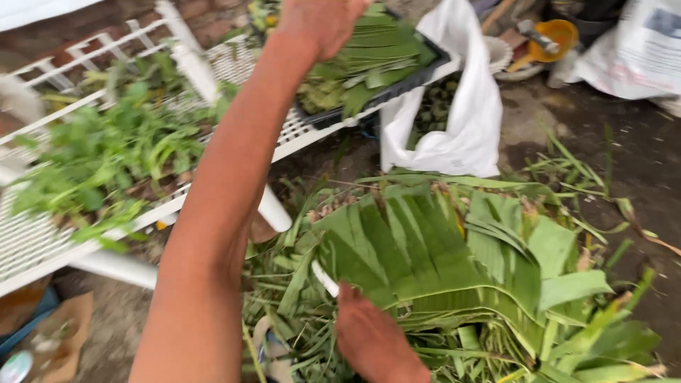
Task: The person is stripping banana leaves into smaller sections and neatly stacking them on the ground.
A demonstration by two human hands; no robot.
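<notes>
Head view looks down on a white slatted table at the left, loaded with loose leafy greens and, at its far end, a dark tray stacked with cut leaf pieces. On the ground to the right of the table lies the biggest pile, a heap of banana leaves with torn strips and stalks scattered round it on the damp concrete. Behind the heap stands a white plastic sack, open at the top, with dark green matter inside. Farther back are more white bags and an orange funnel-like thing, too blurred to tell better.

The left hand reaches across the table to the tray and rests on or just above the stacked pieces; its fingers are cut off by the frame edge, so I cannot tell whether it grips anything. The right hand is low at the near edge of the heap, fingers closed round a thin pale thing that pokes up against a leaf; it may be a blade or a leaf rib, the blur hides which.

As a judgement: with the arms spread wide apart and the gaze on the move, the right hand works unwatched, so if that pale thing is a blade it could slip on the slick leaf. The tray sits near the table edge, and a push from the left hand might tip it off.
</notes>
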